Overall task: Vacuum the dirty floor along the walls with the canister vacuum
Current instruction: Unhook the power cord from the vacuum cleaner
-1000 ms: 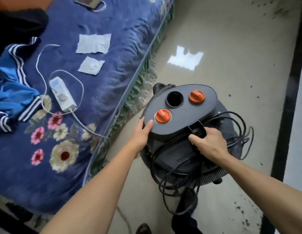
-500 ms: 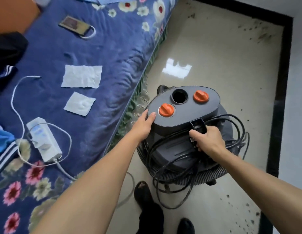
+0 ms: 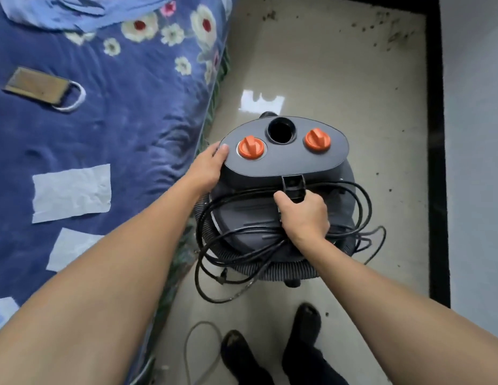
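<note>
Canister vacuum (image 3: 250,215) stands beside the bed (image 3: 131,120); right hand (image 3: 303,218) clenches its handle (image 3: 292,184), left hand's (image 3: 207,166) relaxed fingers press its lid (image 3: 286,165).

Grey canister vacuum (image 3: 284,168) (upright) on floor (image 3: 339,79)

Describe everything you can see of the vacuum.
The vacuum is a round dark grey canister, plastic by its look, upright on the floor beside the bed. Its oval lid carries two orange knobs with an open port between. A ribbed hose circles the base; a black cord lies looped over it. The left hand rests on the lid's edge; the right hand grips the handle.
</note>
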`<state>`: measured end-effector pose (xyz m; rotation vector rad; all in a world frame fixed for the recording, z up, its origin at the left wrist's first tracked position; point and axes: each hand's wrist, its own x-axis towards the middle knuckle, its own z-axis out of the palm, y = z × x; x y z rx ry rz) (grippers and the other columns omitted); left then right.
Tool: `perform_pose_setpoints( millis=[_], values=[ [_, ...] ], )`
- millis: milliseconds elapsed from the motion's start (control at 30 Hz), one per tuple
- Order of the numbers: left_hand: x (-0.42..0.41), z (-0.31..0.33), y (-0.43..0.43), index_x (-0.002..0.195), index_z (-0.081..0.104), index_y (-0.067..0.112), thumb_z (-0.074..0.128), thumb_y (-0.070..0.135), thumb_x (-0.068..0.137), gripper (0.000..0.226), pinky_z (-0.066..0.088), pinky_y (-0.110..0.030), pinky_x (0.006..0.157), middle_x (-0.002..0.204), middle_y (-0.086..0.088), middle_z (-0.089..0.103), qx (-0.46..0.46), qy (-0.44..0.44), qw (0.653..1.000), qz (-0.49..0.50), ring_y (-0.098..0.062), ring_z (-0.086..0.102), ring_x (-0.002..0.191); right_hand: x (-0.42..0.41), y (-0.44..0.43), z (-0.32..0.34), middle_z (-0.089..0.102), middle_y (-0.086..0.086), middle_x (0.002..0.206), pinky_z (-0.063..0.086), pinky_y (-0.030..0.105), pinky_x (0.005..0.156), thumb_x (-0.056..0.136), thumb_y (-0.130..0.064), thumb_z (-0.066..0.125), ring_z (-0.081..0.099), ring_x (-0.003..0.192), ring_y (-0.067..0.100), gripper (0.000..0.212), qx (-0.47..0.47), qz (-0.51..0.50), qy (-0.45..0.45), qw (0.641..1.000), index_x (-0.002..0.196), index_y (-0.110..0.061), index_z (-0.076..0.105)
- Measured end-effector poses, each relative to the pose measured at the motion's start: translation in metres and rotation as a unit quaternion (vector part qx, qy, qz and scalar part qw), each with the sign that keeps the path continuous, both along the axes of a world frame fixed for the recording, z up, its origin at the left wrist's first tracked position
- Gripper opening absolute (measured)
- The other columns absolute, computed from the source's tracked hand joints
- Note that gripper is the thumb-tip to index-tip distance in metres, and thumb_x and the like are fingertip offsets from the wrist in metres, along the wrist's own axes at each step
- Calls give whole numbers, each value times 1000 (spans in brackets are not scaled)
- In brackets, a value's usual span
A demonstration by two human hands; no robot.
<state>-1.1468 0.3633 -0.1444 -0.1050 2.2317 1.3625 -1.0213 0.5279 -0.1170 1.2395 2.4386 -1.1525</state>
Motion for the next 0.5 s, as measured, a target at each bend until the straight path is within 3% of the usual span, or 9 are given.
perform_pose_setpoints(
  millis=[167,300,433,500],
  values=[
    [-44,9,26,132,55,21,37,38,102,39,36,-26,102,125,8,56,-27,2,1000,5,-10,50,118,-38,13,-1,63,-5,73,42,36,73,77,-52,60,57,78,25,35,-8,-12,1,1000,72,-17,57],
    [-64,12,44,131,56,20,37,40,102,40,36,-35,109,128,5,57,-56,-3,998,33,-14,51,121,-58,20,-2,65,-1,80,47,39,81,79,-56,57,61,84,29,38,-18,-7,-8,1000,80,-18,56],
    [-62,33,58,128,57,17,41,38,100,39,41,-40,103,125,-2,61,-152,2,987,59,-22,54,117,-61,40,6,68,-1,88,47,41,84,84,-70,51,62,91,28,51,-30,115,-29,992,90,-19,55],
    [-48,45,59,130,55,17,49,35,96,39,44,-39,98,117,-3,63,-186,4,979,86,-23,57,110,-51,68,16,66,-5,91,49,40,81,87,-66,54,62,93,23,46,-29,209,1,978,96,-21,59]
  ],
)
